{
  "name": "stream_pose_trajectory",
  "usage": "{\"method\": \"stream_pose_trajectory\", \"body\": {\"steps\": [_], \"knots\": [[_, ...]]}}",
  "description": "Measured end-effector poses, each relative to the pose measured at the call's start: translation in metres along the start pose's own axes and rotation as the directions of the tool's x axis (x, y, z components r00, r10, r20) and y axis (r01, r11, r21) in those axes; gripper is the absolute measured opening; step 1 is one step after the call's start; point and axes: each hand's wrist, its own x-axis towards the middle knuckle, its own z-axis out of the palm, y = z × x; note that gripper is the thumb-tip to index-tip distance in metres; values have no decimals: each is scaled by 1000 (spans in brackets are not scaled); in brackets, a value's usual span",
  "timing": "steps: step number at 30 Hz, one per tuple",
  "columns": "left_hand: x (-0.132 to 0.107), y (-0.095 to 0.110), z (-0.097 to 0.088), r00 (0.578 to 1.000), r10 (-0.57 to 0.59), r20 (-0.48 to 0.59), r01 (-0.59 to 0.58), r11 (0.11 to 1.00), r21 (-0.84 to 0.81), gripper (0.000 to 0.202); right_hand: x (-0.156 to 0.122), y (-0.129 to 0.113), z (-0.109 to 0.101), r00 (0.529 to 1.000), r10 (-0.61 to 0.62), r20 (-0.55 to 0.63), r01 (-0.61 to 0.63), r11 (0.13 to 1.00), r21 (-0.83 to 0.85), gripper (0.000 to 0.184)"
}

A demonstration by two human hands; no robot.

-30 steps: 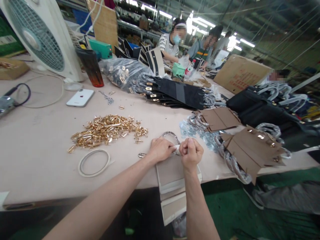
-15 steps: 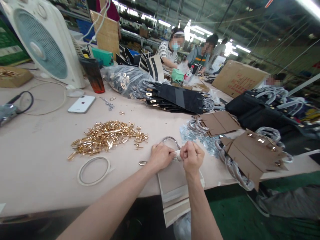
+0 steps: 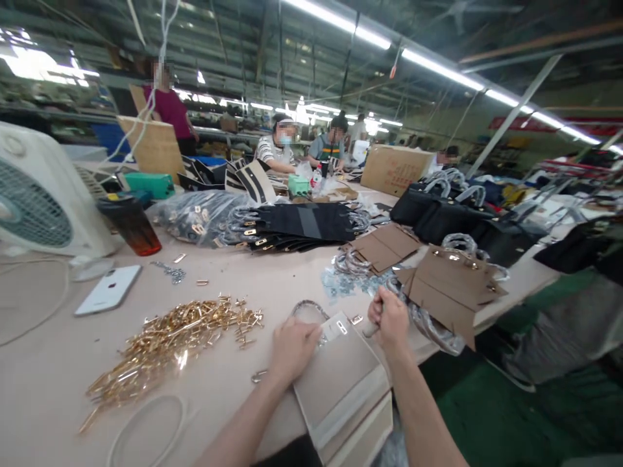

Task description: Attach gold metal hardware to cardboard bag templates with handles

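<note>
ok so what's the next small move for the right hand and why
Probably lower the right hand, fisted around a small tool, to the slotted tab on the beige bag: the left hand pins the bag, and the tool hovers beside the tab.

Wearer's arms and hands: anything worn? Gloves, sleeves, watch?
Nothing worn that shows. Left hand and right hand are bare, with no gloves or rings visible. Left forearm and right forearm are bare to the frame edge: no sleeves, watch or bands.
</note>
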Motion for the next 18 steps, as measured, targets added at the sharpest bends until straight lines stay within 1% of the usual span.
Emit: {"method": "stream_pose_trajectory", "body": {"steps": [1, 3, 5, 7, 9, 11, 13, 14, 15, 18], "knots": [[-2, 0, 1, 1000, 9, -17, -9, 1000, -2, 37, 11, -3, -12, 999, 38, -6, -39, 996, -82, 45], [-6, 0, 4, 996, 24, -82, -25, 1000, -9, 34, 31, -4, -30, 991, 130, 14, -122, 954, -274, 49], [-10, -1, 9, 986, 33, -165, -38, 999, -26, 32, 44, 1, -42, 982, 189, 31, -160, 901, -402, 50], [-12, -3, 12, 969, 47, -243, -61, 997, -49, 32, 49, 6, -46, 982, 184, 40, -145, 875, -463, 49], [-14, -6, 15, 945, 65, -321, -89, 994, -63, 32, 46, 8, -47, 991, 129, 39, -91, 854, -513, 47], [-14, -7, 15, 915, 87, -394, -124, 990, -70, 32, 36, 7, -50, 998, -12, 57, 44, 807, -589, 52], [-15, -8, 16, 888, 107, -448, -155, 985, -74, 31, 20, 4, -58, 982, -153, 109, 187, 721, -668, 57], [-16, -8, 16, 876, 115, -469, -168, 983, -73, 31, 10, 2, -65, 972, -192, 138, 233, 685, -690, 58], [-16, -8, 15, 866, 120, -486, -176, 982, -72, 31, -3, 1, -74, 969, -192, 154, 244, 676, -695, 59], [-20, -5, 15, 840, 129, -527, -191, 979, -65, 32, -49, 3, -108, 988, -75, 137, 146, 756, -638, 55]]}}
